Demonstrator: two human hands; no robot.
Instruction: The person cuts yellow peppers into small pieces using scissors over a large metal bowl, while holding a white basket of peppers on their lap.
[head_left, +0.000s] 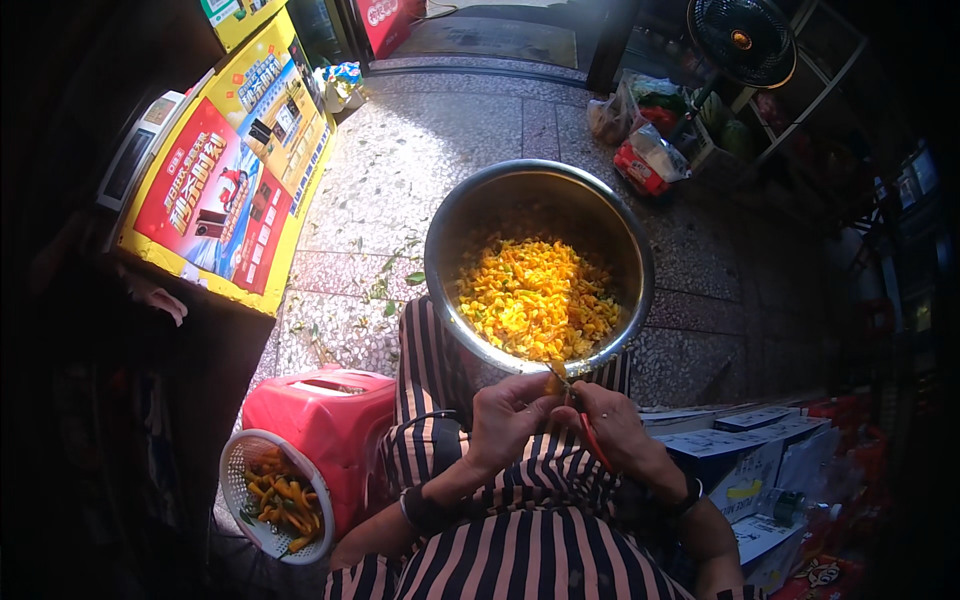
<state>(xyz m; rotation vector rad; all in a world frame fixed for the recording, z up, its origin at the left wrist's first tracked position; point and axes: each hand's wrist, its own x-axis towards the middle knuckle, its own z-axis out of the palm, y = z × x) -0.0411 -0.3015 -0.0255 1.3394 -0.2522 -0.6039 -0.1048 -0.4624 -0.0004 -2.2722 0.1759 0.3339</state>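
Observation:
My left hand (510, 418) pinches a small yellow-orange chili pepper (556, 382) at the near rim of a large steel pot (643, 255). In my right hand (611, 424) is a pair of red-handled scissors (594, 442), its blades by the pepper and largely hidden by the fingers. Chopped yellow-orange pieces (536, 300) lie in a heap inside the pot, which rests at my knees. To the left, a white perforated plastic basket (328, 517) holds whole yellow-orange peppers (281, 499) with some green leaves.
A red plastic container (349, 420) stands between the basket and my leg. Cartons (750, 465) and a plastic bottle (795, 506) are at the right. Bagged goods (649, 161) and a fan (742, 41) stand at the upper right. Leaves litter the speckled floor (345, 262).

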